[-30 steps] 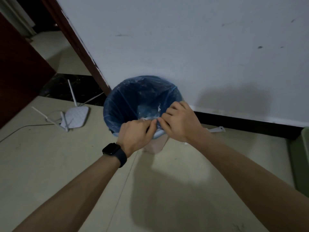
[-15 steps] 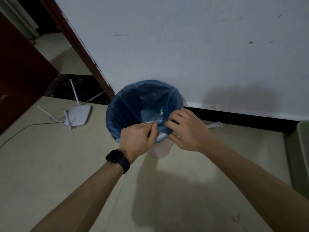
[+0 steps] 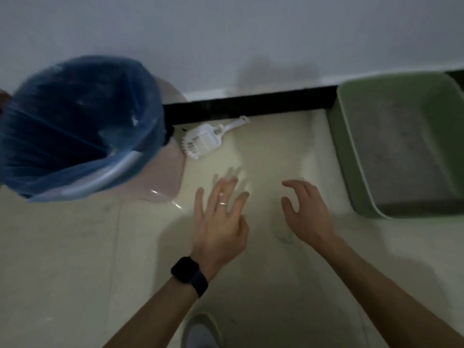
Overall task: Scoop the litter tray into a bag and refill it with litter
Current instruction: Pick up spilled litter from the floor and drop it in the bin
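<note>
Both hands are empty and hang above the pale floor (image 3: 75, 247) in the lower middle of the frame. The left hand (image 3: 221, 222) has its fingers spread flat, with a ring on one finger and a dark watch (image 3: 189, 275) on the wrist. The right hand (image 3: 306, 212) is near it, a little to the right, with the fingers loosely curled and apart; it grips nothing.

In the upper left of the frame stands a pinkish bin (image 3: 163, 179) lined with a blue bag (image 3: 75, 121), whose mouth is wide open. Just right of the bin, the white litter scoop (image 3: 206, 141) lies on the floor, with its handle pointing toward the black skirting at the foot of the wall (image 3: 226, 33).

The green litter tray (image 3: 346, 151) sits at the right edge of the frame, against the wall, and grey litter (image 3: 396, 151) covers its bottom. The tray is well apart from the bin, and the hands are between them. The picture is somewhat blurred.
</note>
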`<action>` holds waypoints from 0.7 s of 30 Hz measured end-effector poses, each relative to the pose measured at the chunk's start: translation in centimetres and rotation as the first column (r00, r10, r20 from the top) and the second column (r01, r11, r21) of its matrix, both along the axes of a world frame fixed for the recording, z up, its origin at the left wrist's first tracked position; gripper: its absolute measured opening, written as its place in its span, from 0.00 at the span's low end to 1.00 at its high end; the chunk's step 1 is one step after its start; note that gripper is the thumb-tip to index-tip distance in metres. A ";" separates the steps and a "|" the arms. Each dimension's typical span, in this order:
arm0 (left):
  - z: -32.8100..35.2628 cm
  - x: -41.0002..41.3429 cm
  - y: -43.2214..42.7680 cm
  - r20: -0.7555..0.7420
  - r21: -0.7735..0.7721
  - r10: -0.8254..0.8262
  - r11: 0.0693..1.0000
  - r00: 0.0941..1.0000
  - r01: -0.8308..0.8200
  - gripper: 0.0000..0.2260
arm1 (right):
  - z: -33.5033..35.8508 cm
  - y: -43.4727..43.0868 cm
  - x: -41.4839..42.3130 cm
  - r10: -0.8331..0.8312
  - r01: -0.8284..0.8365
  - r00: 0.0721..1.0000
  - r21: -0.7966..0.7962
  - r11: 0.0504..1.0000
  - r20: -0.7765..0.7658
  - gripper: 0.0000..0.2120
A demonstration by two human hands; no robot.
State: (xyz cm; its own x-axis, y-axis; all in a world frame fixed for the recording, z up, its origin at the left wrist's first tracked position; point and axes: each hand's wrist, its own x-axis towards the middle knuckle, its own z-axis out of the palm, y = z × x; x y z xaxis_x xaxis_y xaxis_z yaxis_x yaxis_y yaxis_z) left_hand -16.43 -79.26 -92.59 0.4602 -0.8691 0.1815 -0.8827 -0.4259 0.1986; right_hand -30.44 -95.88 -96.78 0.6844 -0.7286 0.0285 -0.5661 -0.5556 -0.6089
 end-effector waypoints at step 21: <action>-14.4 -6.2 -1.9 -0.274 -0.226 -0.311 0.941 0.910 0.254 0.05 | -8.4 4.4 -8.1 0.066 -0.067 0.998 -0.104 0.992 -0.015 0.08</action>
